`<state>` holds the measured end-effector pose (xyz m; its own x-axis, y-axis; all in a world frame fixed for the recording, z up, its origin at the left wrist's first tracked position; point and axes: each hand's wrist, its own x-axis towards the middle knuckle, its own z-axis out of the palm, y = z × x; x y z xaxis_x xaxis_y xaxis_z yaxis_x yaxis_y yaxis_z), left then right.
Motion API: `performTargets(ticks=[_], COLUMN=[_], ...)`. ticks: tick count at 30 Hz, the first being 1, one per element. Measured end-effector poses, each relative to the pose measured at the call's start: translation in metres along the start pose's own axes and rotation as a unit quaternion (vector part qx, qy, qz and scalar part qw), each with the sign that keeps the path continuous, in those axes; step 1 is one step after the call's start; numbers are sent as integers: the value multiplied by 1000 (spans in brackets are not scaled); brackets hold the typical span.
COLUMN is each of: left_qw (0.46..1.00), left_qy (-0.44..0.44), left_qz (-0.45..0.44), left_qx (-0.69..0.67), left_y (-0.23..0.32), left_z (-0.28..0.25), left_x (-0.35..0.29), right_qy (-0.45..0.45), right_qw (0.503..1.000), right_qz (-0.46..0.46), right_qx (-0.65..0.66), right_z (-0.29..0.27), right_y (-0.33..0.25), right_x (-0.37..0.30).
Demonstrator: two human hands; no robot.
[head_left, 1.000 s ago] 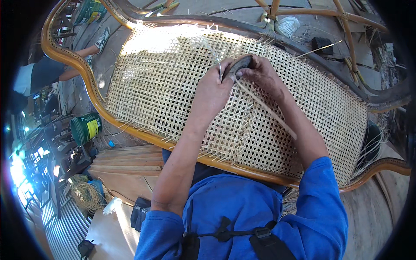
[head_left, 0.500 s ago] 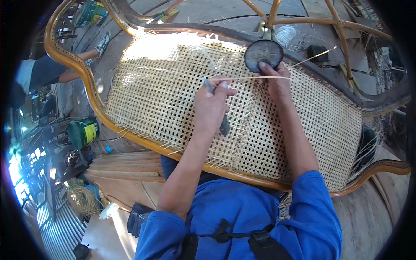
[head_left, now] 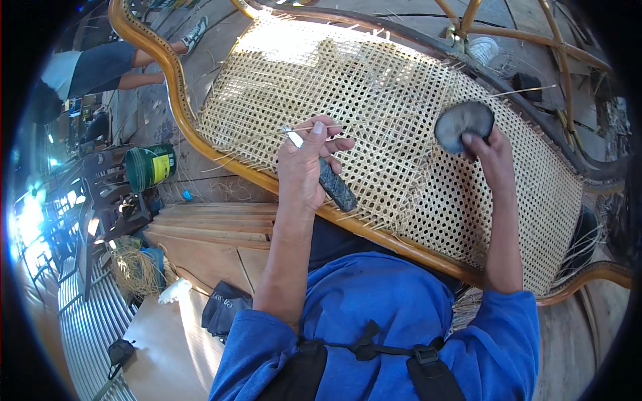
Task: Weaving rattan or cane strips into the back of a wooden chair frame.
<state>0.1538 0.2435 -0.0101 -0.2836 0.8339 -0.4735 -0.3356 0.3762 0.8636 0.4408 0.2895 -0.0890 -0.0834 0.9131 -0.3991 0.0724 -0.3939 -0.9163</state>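
My left hand (head_left: 301,160) is closed around a small knife, its dark wrapped handle (head_left: 338,189) sticking out below the palm and its bright blade (head_left: 293,137) showing near the thumb. A thin cane strand (head_left: 309,127) passes by its thumb and forefinger. In my right hand (head_left: 495,160) is a round dark disc (head_left: 461,120), thumb pressed on its face. A cane strand end (head_left: 525,91) juts out past the disc; whether it is the same strand I cannot tell. Both hands are over a woven cane panel (head_left: 381,160) with loose ends along its edge.
A curved varnished wooden frame (head_left: 175,87) borders the panel. Off to the left are a green bucket (head_left: 150,167), a coil of cane strands (head_left: 134,267) and stacked boards (head_left: 207,224). Another person's leg (head_left: 140,80) appears at upper left. Cane poles (head_left: 508,32) cross the far right.
My hands have moved farther apart, the left leftward and the right rightward and nearer to me with the disc. The camera view has shifted too.
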Motion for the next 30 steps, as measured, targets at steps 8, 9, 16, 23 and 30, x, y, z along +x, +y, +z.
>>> performTargets(ticks=[8, 9, 16, 23, 30], left_qw=[993, 992, 995, 994, 940], left_qy=[-20, -25, -61, -63, -292], left_qz=[-95, -97, 58, 82, 59], left_qx=[-72, -76, 60, 31, 168], left_y=[-12, -14, -20, -9, -13], left_z=[7, 6, 12, 16, 0], left_x=[5, 6, -7, -28, -50], right_qy=[-217, -260, -145, -68, 36], right_qw=[952, 926, 869, 875, 983], right_qz=[181, 204, 115, 78, 84], right_qx=[-118, -182, -459, -473, -162], right_z=[-21, -22, -5, -19, -14], right_y=[7, 8, -1, 10, 30], right_x=[-121, -132, -179, -186, -163])
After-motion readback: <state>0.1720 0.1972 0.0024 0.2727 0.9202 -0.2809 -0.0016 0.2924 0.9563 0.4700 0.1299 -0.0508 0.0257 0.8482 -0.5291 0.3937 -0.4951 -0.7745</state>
